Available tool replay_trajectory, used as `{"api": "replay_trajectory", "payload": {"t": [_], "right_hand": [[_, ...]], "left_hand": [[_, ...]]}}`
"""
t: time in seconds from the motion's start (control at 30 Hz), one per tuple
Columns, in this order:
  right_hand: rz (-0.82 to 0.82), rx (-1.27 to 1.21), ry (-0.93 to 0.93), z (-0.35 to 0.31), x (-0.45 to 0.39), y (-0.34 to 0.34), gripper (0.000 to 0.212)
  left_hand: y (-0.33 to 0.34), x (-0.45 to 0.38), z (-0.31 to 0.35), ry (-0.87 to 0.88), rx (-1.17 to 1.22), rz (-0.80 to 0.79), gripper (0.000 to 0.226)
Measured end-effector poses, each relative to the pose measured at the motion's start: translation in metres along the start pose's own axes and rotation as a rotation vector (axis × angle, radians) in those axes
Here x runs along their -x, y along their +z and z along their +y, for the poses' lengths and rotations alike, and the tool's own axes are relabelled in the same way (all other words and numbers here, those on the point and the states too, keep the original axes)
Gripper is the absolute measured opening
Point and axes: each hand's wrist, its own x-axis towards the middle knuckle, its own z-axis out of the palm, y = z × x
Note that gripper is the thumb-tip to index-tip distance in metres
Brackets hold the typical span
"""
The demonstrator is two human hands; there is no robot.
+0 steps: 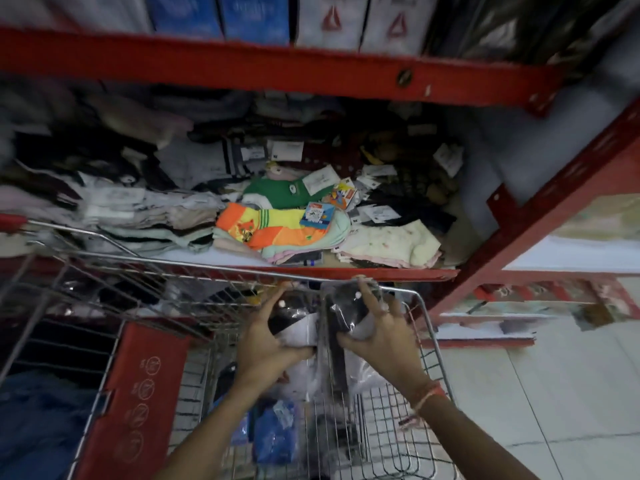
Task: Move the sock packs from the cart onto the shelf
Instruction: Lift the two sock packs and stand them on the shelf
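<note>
A wire shopping cart (429, 344) stands against a red metal shelf (363, 273). Both my hands are over the cart's far end. My left hand (270, 337) grips a black-and-white sock pack (301, 332) in clear plastic. My right hand (377, 330) grips a dark sock pack (346, 310) in clear wrap, held just under the cart's rim. Blue sock packs (275, 433) lie lower in the cart. On the shelf board lie many socks, among them an orange-and-yellow pair (273, 226) and a green pair (277, 194).
A red upper shelf beam (277, 67) crosses above, with blue and white boxes (256, 17) on it. A red upright post (540, 216) stands at the right. The cart's red child-seat flap (138, 393) is at the left. White tiled floor (554, 393) lies to the right.
</note>
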Motion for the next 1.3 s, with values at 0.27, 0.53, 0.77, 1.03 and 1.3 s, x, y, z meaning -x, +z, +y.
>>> {"api": "replay_trajectory", "payload": {"t": [0.27, 0.53, 0.77, 1.03, 1.3], "right_hand": [[0.441, -0.08, -0.222, -0.073, -0.019, -0.099, 0.1], [0.811, -0.168, -0.412, -0.136, -0.057, -0.205, 0.1], [1.007, -0.19, -0.427, -0.164, -0.121, -0.248, 0.095], [1.088, -0.153, -0.402, -0.168, -0.166, -0.277, 0.092], [0.994, -0.072, -0.419, -0.138, -0.191, -0.256, 0.088]], "left_hand": [[-0.059, -0.033, 0.105, 0.319, -0.035, 0.251, 0.105], [-0.106, -0.073, 0.236, 0.558, -0.005, 0.533, 0.103], [-0.104, -0.119, 0.325, 0.635, -0.046, 0.773, 0.101], [-0.079, -0.159, 0.37, 0.697, -0.1, 0.807, 0.099], [-0.049, -0.191, 0.34, 0.73, -0.161, 0.835, 0.099]]}}
